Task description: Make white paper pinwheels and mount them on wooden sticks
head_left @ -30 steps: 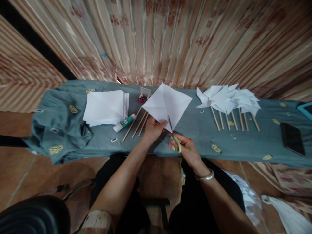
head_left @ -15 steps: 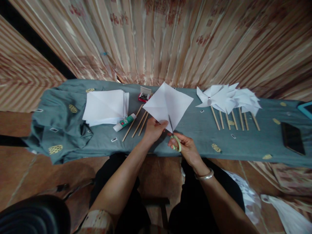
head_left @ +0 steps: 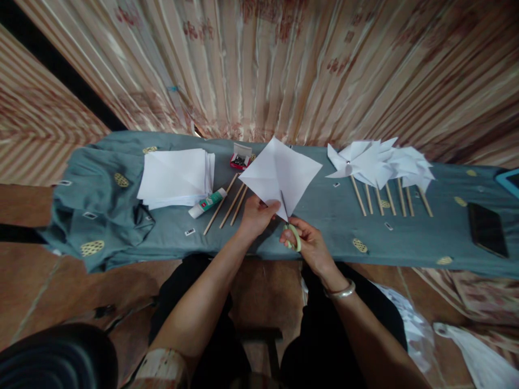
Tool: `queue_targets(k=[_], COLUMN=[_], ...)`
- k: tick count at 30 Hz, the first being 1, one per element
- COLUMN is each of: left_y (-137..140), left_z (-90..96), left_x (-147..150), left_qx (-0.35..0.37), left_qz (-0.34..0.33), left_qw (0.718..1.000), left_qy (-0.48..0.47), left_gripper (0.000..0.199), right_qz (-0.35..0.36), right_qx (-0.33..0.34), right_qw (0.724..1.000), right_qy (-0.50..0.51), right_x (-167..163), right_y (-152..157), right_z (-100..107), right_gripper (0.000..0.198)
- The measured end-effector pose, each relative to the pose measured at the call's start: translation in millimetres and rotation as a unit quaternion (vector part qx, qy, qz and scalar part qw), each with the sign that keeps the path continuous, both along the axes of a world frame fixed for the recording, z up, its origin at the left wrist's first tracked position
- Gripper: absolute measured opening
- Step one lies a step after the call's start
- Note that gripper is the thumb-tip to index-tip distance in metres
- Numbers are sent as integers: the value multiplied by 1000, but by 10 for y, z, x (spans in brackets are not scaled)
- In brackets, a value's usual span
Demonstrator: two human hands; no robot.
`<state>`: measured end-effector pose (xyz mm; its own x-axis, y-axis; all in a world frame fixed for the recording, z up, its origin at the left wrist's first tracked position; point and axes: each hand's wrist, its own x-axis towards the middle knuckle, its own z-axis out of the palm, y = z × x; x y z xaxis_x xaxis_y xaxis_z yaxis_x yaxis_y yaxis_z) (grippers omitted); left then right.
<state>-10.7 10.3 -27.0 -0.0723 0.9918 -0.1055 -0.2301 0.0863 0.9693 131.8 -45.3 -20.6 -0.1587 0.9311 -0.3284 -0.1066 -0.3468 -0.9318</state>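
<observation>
Square white paper sheet (head_left: 279, 162) is held over the near edge of the desk (head_left: 328, 240), one corner toward the person. Left hand (head_left: 254, 218): fingers closed in a pinch on the sheet near that corner, thumb on top. Right hand (head_left: 311, 244): fingers curled about the green handles of the scissors (head_left: 295, 239), blades at the same corner and pointing toward the sheet's middle. Left of the sheet: wooden sticks (head_left: 231, 208), a tube (head_left: 207, 203), a small red box (head_left: 240, 161) and a paper stack (head_left: 176, 177). Right: paper pinwheels (head_left: 367, 162) on sticks; farther right, a dark phone (head_left: 487, 229).
</observation>
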Motion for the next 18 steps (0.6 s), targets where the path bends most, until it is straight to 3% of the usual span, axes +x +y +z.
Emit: queue_targets(k=[11, 18], left_y=[-48, -41], left_z=[59, 48], left_x=[2, 12], left_qx=[-3, -3], left_qz=[-15, -14], left_qw=[1000, 1000], left_qy=[26, 12], left_gripper=[18, 17], right_qz=[24, 16], right_qx=[35, 19], right_qw=[999, 1000], right_qy=[-16, 0], right_x=[46, 38], right_y=[14, 19], right_z=[-24, -30], right_gripper=[51, 53])
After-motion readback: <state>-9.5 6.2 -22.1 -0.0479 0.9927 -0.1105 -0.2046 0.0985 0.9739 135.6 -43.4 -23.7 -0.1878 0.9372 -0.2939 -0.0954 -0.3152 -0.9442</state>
